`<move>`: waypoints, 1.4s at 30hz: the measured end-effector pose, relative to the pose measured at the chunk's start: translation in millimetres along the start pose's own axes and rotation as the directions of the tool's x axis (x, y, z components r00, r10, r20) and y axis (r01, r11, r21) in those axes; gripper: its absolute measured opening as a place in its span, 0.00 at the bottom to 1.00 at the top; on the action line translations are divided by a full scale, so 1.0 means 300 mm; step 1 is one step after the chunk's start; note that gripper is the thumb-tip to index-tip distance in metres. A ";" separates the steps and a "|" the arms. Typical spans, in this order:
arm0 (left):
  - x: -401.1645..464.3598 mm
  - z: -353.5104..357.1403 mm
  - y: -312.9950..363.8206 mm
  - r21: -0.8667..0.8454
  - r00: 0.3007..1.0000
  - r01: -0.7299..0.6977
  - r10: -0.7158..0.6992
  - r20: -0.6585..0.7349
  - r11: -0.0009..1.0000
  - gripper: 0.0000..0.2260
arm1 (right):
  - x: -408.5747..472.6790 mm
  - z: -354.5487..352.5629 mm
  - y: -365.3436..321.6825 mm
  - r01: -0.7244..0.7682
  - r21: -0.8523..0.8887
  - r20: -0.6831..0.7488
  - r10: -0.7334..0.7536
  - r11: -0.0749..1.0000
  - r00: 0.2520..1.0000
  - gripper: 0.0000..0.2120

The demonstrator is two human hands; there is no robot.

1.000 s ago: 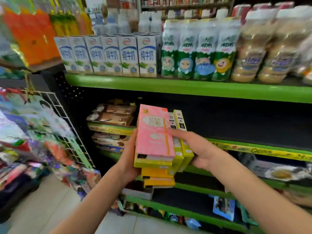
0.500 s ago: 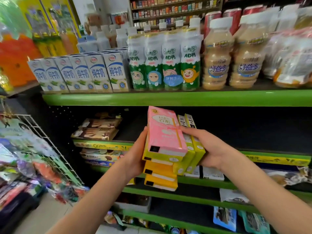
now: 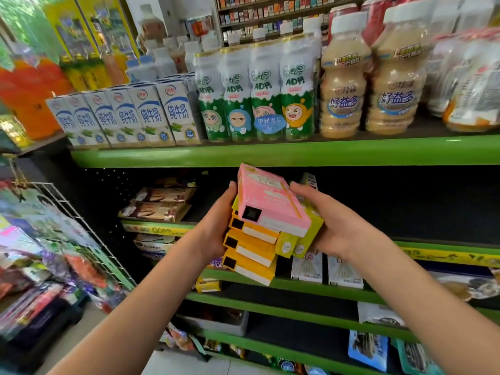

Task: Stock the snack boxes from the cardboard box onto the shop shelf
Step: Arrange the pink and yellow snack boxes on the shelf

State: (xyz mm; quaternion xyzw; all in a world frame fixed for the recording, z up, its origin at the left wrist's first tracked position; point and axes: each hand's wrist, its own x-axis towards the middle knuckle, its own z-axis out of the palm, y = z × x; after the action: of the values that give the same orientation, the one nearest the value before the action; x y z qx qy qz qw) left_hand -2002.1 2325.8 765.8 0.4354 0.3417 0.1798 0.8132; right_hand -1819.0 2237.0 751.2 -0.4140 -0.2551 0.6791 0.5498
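My left hand and right hand: both grips clamp snack boxes between them; shop shelf just beyond.

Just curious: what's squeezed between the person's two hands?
In the head view, a stack of snack boxes sits between the left hand and right hand: a pink box on top, yellow ones beneath.

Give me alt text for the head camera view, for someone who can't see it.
Two hands, left hand and right hand, hold a stack of snack boxes, pink on top and yellow beneath, before a green shop shelf. Milk cartons and drink bottles stand on the shelf above.
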 end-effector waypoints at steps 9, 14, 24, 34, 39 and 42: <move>-0.043 -0.075 0.026 0.041 0.988 -0.152 0.152 0.012 0.988 0.28 | 0.052 0.089 -0.020 -0.027 -0.077 -0.003 0.027 0.997 1.000 0.10; -0.076 -0.164 0.078 0.156 0.962 -0.258 0.269 -0.056 0.954 0.27 | 0.129 0.175 -0.005 -0.048 -0.047 0.023 0.049 0.998 0.999 0.13; -0.083 -0.197 0.167 0.530 0.951 -0.063 0.212 -0.225 0.846 0.25 | 0.190 0.177 0.071 -0.005 0.111 0.006 0.004 0.994 1.000 0.06; -0.026 -0.070 0.162 0.898 0.900 0.099 0.346 -0.265 0.429 0.47 | 0.132 0.057 0.222 0.106 0.449 -0.048 -0.094 0.887 0.994 0.16; 0.053 0.028 0.171 0.966 0.944 0.091 0.287 -0.161 0.242 0.43 | 0.098 0.022 0.292 0.184 0.546 -0.148 -0.122 0.817 0.981 0.15; 0.101 0.054 0.168 0.988 0.956 0.036 0.285 -0.077 0.149 0.37 | 0.072 0.010 0.301 0.227 0.561 -0.192 -0.141 0.796 0.971 0.20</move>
State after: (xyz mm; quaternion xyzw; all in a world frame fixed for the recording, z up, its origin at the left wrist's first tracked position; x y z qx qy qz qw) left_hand -1969.1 2362.3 801.8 0.8578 0.4363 0.0350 0.2693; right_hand -1871.0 2234.1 674.3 -0.2470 -0.0360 0.6367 0.7296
